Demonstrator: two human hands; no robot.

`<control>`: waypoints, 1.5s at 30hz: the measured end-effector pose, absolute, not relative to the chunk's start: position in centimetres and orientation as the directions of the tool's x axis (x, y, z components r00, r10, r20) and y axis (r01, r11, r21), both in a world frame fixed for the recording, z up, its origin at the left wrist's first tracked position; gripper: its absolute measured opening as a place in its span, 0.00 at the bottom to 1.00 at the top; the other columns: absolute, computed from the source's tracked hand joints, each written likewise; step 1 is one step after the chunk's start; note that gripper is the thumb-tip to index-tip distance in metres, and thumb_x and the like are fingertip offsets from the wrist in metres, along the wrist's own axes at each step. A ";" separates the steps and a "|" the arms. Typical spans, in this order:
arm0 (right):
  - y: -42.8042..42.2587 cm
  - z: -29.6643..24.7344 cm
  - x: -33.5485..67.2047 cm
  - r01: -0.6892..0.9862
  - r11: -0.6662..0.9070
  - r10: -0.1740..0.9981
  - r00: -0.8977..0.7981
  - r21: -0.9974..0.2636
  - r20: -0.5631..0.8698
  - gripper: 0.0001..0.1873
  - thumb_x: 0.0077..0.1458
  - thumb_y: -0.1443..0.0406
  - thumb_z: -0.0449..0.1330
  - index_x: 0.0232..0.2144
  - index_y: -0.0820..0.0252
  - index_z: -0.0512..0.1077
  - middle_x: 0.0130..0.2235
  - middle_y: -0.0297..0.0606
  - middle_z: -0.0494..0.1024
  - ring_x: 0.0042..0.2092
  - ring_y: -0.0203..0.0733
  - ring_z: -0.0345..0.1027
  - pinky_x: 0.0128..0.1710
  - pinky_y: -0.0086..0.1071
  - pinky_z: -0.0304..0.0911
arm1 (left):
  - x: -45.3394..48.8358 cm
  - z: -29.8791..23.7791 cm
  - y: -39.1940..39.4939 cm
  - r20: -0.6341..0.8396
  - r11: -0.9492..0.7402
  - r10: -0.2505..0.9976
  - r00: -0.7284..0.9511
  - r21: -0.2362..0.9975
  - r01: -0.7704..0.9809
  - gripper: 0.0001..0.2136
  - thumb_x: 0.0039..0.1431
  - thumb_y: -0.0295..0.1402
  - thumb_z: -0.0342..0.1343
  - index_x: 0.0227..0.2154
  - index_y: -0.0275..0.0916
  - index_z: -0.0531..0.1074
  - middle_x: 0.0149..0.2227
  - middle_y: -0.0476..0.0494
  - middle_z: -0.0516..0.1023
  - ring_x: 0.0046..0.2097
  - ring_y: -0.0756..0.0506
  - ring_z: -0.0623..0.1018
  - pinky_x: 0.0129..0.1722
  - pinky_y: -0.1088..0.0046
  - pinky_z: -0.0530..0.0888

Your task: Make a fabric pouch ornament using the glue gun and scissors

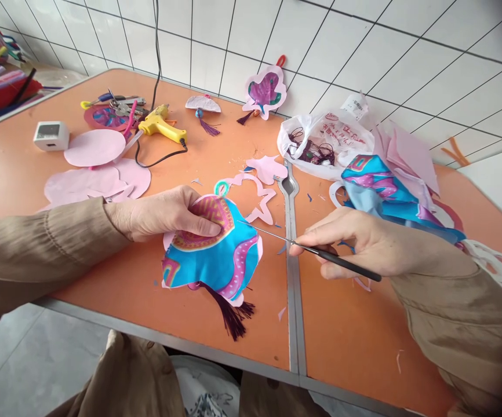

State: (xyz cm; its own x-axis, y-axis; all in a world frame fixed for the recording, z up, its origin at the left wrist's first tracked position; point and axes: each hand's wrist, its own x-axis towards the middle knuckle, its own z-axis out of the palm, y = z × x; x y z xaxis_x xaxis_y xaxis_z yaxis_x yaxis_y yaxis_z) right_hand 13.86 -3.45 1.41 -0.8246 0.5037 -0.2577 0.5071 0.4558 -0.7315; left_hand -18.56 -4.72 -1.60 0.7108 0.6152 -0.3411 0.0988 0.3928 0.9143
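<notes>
My left hand is closed on a fabric pendant, with the thumb pressed on top of its patterned gold and pink corner. The pendant has bright blue cloth, a pink backing at its edges, a small teal loop on top and a dark purple tassel below. My right hand grips a thin tool with a black handle and a slender metal shaft. The shaft's tip lies over the pendant's upper right edge; whether it touches the cloth I cannot tell.
Pink cut-outs and a yellow glue gun lie at left, near a white cube. A plastic bag with dark tassels stands behind, beside blue fabric. A finished-looking pendant leans on the tiled wall. Scraps surround the metal seam.
</notes>
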 end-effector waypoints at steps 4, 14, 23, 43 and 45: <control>-3.4 1.1 14.0 0.511 0.439 0.517 -0.816 -0.739 -0.257 0.15 0.56 0.60 0.64 0.42 0.63 0.83 0.23 0.33 0.69 0.22 0.33 0.59 0.19 0.29 0.53 | -18.4 -1.7 -4.9 -0.334 0.396 0.649 0.684 0.915 0.072 0.13 0.50 0.36 0.74 0.26 0.35 0.76 0.17 0.54 0.67 0.19 0.56 0.63 0.17 0.82 0.61; -3.3 0.8 13.8 0.443 0.460 0.531 -0.832 -0.770 -0.161 0.15 0.57 0.62 0.63 0.40 0.70 0.82 0.23 0.32 0.65 0.23 0.30 0.53 0.21 0.29 0.50 | -17.8 -1.0 -5.7 -0.345 0.419 0.717 0.605 0.908 0.019 0.18 0.47 0.34 0.75 0.17 0.35 0.71 0.17 0.53 0.67 0.21 0.56 0.64 0.19 0.82 0.63; -3.6 1.3 13.4 0.499 0.406 0.568 -0.794 -0.765 -0.217 0.16 0.55 0.64 0.63 0.40 0.72 0.81 0.23 0.30 0.64 0.23 0.30 0.53 0.20 0.29 0.50 | -17.5 -1.0 -5.9 -0.384 0.442 0.762 0.521 0.897 0.014 0.14 0.42 0.34 0.76 0.19 0.35 0.74 0.17 0.53 0.69 0.21 0.54 0.65 0.20 0.81 0.65; -3.9 2.9 13.5 0.647 0.103 0.579 -0.656 -0.755 -0.484 0.13 0.48 0.67 0.62 0.39 0.62 0.74 0.22 0.27 0.66 0.24 0.32 0.58 0.26 0.30 0.58 | -17.1 -0.6 -6.1 -0.282 0.248 0.897 0.339 0.958 0.140 0.13 0.44 0.34 0.69 0.18 0.35 0.70 0.18 0.53 0.69 0.22 0.54 0.67 0.18 0.83 0.63; -3.8 2.7 13.4 0.640 0.112 0.581 -0.663 -0.760 -0.472 0.13 0.47 0.67 0.61 0.39 0.63 0.74 0.22 0.28 0.67 0.24 0.32 0.59 0.25 0.29 0.58 | -17.1 -0.6 -6.2 -0.273 0.236 0.904 0.330 0.960 0.147 0.13 0.44 0.35 0.68 0.18 0.35 0.70 0.18 0.52 0.70 0.22 0.54 0.68 0.18 0.83 0.64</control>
State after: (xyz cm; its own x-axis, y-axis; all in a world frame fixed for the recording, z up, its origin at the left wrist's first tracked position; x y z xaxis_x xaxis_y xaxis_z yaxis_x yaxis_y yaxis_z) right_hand 13.36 -3.82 2.72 -0.6631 0.5811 -0.4718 0.6396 0.1125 -0.7604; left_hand -17.13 -6.15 -0.62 0.3295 0.9039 -0.2729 0.1472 0.2363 0.9605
